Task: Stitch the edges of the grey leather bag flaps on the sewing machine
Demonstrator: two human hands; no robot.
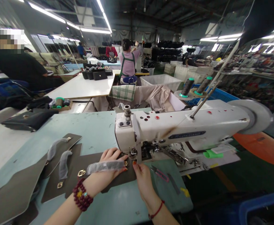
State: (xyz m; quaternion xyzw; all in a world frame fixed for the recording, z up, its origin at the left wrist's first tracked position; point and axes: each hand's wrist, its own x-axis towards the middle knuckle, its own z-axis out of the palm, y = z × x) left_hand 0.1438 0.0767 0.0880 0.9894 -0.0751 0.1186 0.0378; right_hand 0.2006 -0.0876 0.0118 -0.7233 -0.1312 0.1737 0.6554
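Observation:
A dark grey-brown bag panel lies flat on the sewing table, its right end under the head of a white sewing machine. My left hand rests on this panel with its fingers stretched out. Across the back of that hand runs a bag handle wrapped in clear plastic, with a gold buckle at each end. My right hand is closed at the panel's right edge, thumb close to the presser foot; its other fingers are mostly hidden. The needle is too small to make out.
More panels with wrapped handles lie at left. Pink thread snips are right of my right hand. A black bag lies at the far left. Thread cones stand behind the machine. Co-workers are farther back.

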